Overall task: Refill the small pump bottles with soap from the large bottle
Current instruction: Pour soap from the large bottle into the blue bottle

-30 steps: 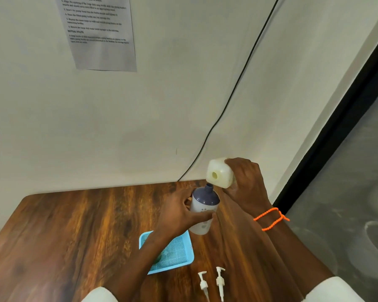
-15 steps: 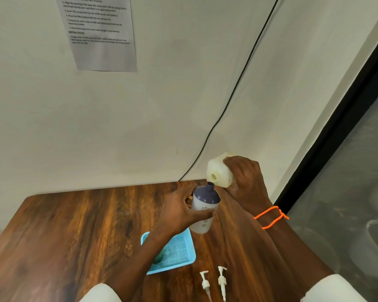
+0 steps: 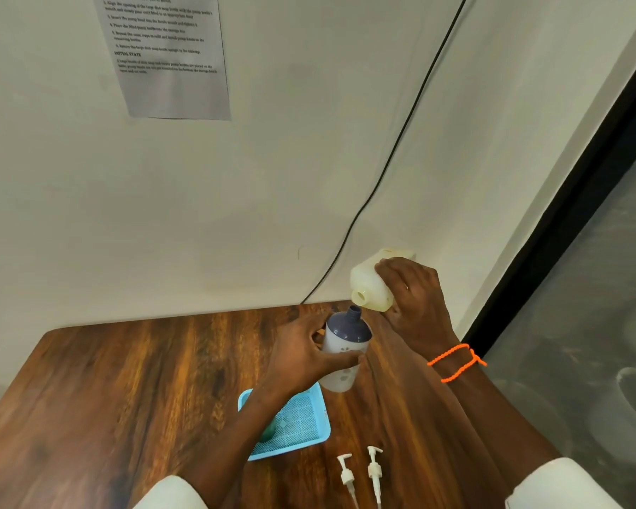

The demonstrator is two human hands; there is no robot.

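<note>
My left hand grips a small white pump bottle with a dark blue shoulder and an open neck, held upright above the wooden table. My right hand holds the large cream soap bottle tilted steeply, its open mouth pointing down just above and right of the small bottle's neck. No stream of soap is visible. Two white pump heads lie on the table near its front edge.
A light blue mesh tray sits on the table below my left forearm, with a green object partly hidden in it. A black cable runs down the wall behind. A printed sheet hangs on the wall. A dark frame edge borders the right.
The large bottle has tipped further, so its mouth now faces down toward the small bottle's neck. The small bottle has stayed nearly still in my left hand.
</note>
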